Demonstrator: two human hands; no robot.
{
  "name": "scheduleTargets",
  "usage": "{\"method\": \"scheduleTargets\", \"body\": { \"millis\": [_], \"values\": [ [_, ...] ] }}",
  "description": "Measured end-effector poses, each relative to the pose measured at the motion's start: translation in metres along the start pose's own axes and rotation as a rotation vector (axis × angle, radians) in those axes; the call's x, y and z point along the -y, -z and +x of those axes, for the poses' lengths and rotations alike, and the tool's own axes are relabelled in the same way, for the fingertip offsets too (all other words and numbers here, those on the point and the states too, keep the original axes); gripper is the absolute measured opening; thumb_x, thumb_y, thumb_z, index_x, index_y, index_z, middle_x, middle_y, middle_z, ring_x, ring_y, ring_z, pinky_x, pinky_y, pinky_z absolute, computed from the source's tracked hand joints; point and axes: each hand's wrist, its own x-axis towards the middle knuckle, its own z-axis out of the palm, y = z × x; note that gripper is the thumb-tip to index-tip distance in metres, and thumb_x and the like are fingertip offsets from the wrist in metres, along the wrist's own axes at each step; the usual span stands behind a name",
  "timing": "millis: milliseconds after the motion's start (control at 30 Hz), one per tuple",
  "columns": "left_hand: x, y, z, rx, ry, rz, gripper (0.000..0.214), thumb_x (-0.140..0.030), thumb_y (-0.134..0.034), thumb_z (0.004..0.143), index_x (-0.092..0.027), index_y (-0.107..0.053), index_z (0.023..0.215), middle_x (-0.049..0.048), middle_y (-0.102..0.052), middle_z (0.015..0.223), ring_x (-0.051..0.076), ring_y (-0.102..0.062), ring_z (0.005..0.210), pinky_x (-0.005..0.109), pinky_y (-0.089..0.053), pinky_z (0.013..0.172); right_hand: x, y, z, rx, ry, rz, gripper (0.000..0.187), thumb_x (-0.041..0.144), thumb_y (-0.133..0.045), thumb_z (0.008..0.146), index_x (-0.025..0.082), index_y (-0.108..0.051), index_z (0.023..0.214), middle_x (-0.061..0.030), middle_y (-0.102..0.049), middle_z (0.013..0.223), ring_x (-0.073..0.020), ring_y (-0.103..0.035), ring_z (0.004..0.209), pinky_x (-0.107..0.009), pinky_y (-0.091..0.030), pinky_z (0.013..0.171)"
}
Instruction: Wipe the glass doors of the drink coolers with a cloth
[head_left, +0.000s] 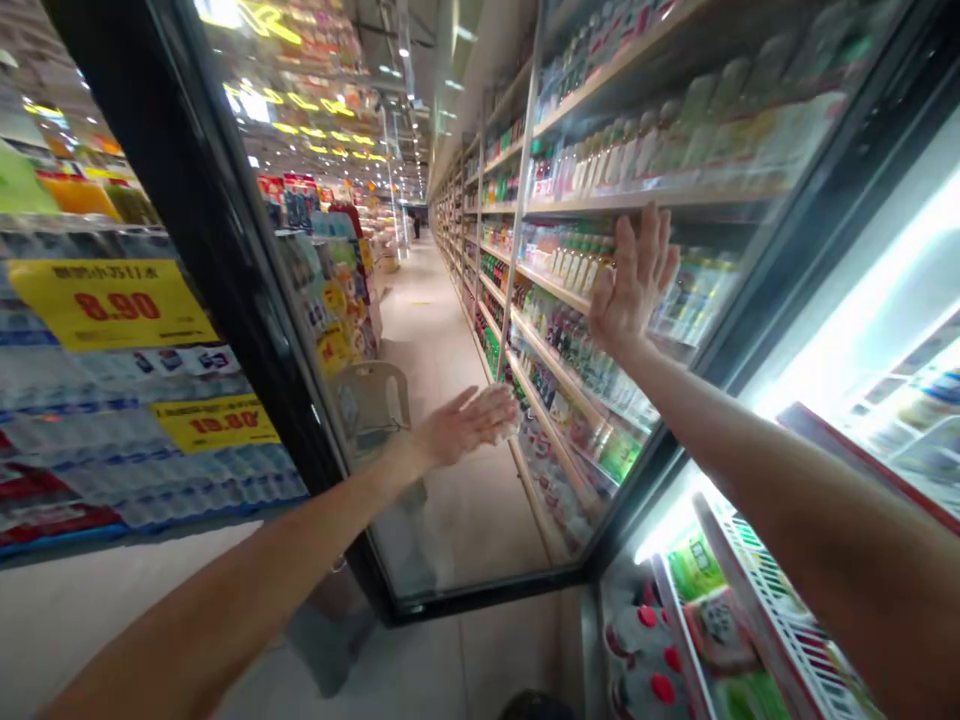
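A tall glass refrigerator door (420, 480) with a black frame stands swung open in front of me. My right hand (634, 280) is open, fingers spread, palm flat against the glass high up. My left hand (465, 425) is open too, fingers stretched out, reaching toward or touching the glass lower down; contact is unclear. Neither hand holds anything. Through the glass I see the shop aisle and long shelves of bottled drinks (577, 260).
The lit fridge interior (862, 330) is at my right, with white wire racks (780, 610) holding green packs and red-capped bottles (652, 650). At left stand stacked water packs with yellow price signs (112, 305). A plastic chair (375, 400) stands behind the glass.
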Motion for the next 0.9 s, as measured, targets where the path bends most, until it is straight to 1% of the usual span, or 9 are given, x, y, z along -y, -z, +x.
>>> {"method": "scheduleTargets", "body": {
  "millis": [200,267,367,433,500,600,667,733,900],
  "values": [
    [0.075,0.033,0.042,-0.176,0.619,0.002,0.056,-0.04,-0.044,0.089,-0.027,-0.029,0.141,-0.0015,-0.009,0.155,0.024,0.011,0.14,0.051,0.003,0.116,-0.009,-0.003,-0.002,0.071,0.052,-0.037,0.052,0.035,-0.02,0.093,0.018,-0.033,0.14,-0.007,-0.025,0.151,-0.0209,-0.009,0.142,-0.052,-0.013,0.112],
    [0.06,0.021,0.041,-0.167,0.522,-0.017,0.054,-0.036,-0.046,0.088,-0.024,-0.033,0.139,-0.0001,-0.013,0.154,0.024,0.012,0.139,0.051,0.002,0.116,-0.012,-0.002,-0.002,0.119,0.058,-0.07,0.053,0.037,-0.018,0.093,0.02,-0.031,0.142,-0.0037,-0.024,0.151,-0.0199,-0.006,0.142,-0.052,-0.013,0.113],
    [0.011,-0.01,0.023,-0.005,0.114,-0.097,0.047,-0.021,-0.044,0.088,-0.027,-0.04,0.135,-0.002,-0.031,0.148,0.016,-0.002,0.141,0.042,-0.002,0.118,-0.013,0.0,-0.003,0.186,0.054,-0.137,0.054,0.039,-0.014,0.092,0.026,-0.024,0.144,0.0013,-0.024,0.151,-0.0166,-0.001,0.142,-0.05,-0.011,0.114],
    [-0.003,-0.02,0.014,0.061,-0.03,-0.137,0.046,-0.017,-0.039,0.089,-0.029,-0.041,0.134,-0.0047,-0.037,0.145,0.011,-0.011,0.14,0.037,-0.002,0.118,-0.013,0.0,-0.003,0.204,0.062,-0.14,0.055,0.039,-0.014,0.092,0.026,-0.023,0.145,0.0013,-0.022,0.152,-0.0159,0.001,0.142,-0.05,-0.01,0.115],
    [0.015,-0.013,0.017,0.029,0.045,-0.13,0.045,-0.022,-0.038,0.091,-0.03,-0.037,0.136,-0.0045,-0.034,0.146,0.012,-0.01,0.14,0.04,0.002,0.117,-0.013,-0.001,-0.004,0.191,0.076,-0.091,0.055,0.038,-0.015,0.092,0.022,-0.025,0.144,-0.0013,-0.02,0.152,-0.0175,0.001,0.143,-0.051,-0.009,0.115],
    [0.072,0.017,0.031,-0.103,0.406,-0.009,0.051,-0.038,-0.041,0.09,-0.026,-0.033,0.139,-0.002,-0.017,0.153,0.021,0.002,0.141,0.044,0.012,0.114,-0.013,-0.004,-0.004,0.165,0.091,-0.013,0.055,0.037,-0.018,0.092,0.019,-0.027,0.143,-0.0042,-0.019,0.152,-0.0207,-0.001,0.143,-0.057,-0.009,0.113],
    [0.091,0.029,0.032,-0.144,0.539,0.045,0.053,-0.04,-0.043,0.088,-0.025,-0.035,0.138,-0.0027,-0.012,0.154,0.022,0.007,0.14,0.041,0.013,0.114,-0.012,-0.005,-0.004,0.155,0.089,0.008,0.054,0.038,-0.021,0.092,0.021,-0.028,0.143,-0.0034,-0.021,0.152,-0.0214,-0.003,0.143,-0.058,-0.01,0.112],
    [0.077,0.024,0.016,-0.095,0.436,0.029,0.048,-0.035,-0.043,0.087,-0.026,-0.041,0.135,-0.0036,-0.02,0.152,0.02,0.008,0.14,0.04,0.011,0.115,-0.012,-0.006,-0.004,0.145,0.079,0.005,0.054,0.038,-0.022,0.092,0.023,-0.029,0.143,-0.0021,-0.023,0.151,-0.0212,-0.004,0.142,-0.057,-0.011,0.113],
    [-0.018,-0.03,-0.057,0.049,-0.115,-0.113,0.043,-0.016,-0.049,0.081,-0.027,-0.052,0.123,-0.0023,-0.04,0.143,0.012,-0.006,0.141,0.038,-0.002,0.117,-0.013,-0.006,-0.006,0.124,0.096,-0.009,0.054,0.036,-0.023,0.091,0.02,-0.033,0.141,-0.0057,-0.024,0.151,-0.0212,-0.007,0.142,-0.056,-0.013,0.112]
  ]
}}
